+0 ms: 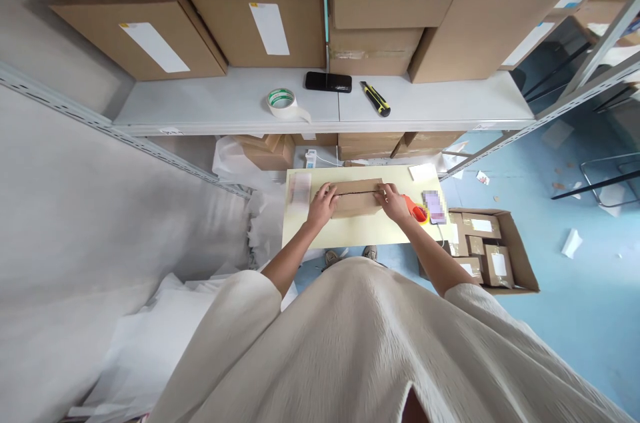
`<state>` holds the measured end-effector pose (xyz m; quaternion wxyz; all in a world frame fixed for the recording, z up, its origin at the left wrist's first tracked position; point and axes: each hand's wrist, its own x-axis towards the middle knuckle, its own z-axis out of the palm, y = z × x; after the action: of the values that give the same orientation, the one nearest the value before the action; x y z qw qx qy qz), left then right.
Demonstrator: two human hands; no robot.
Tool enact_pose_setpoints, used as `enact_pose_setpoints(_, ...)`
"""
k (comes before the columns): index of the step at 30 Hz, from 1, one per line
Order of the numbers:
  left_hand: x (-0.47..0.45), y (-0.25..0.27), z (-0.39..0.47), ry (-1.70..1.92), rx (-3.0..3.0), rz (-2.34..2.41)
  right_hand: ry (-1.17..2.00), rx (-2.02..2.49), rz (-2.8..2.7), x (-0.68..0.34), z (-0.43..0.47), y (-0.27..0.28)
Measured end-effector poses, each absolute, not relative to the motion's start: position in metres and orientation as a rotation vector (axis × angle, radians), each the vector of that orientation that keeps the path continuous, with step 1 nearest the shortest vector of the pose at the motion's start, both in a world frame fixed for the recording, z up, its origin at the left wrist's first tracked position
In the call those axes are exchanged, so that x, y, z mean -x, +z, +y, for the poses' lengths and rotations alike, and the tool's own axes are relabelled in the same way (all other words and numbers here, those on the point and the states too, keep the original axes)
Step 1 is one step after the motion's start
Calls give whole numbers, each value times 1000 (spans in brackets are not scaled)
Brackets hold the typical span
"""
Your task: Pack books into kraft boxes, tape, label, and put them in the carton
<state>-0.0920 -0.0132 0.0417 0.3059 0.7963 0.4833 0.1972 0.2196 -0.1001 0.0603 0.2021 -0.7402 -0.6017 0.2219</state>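
Note:
A small brown cardboard box [356,202] lies on the pale yellow table [305,231], with a narrow dark gap between its top flaps. At the box's left end, my left hand [323,203] grips the edge with bent fingers. My right hand [393,202] holds the opposite end, its fingertips on the flaps near the gap. Just right of that hand lies an orange-red and yellow tool [417,211], possibly a tape dispenser, partly hidden by my hand. Beside it is a purple, blurred-out phone-like item [435,206] with a white cable.
On the grey shelf [200,103] ahead are a tape roll [281,100], a black phone-like object [328,82] and a yellow-black utility knife [376,99]. Large boxes [260,23] stand behind them. An open carton [523,250] of small boxes sits on the floor at right.

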Motion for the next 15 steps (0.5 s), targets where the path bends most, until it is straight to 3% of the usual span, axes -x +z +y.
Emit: enact_pose_setpoints(15,84,30,-12,554,-2072,1198,507,2074,-1612,-216,-105,44)
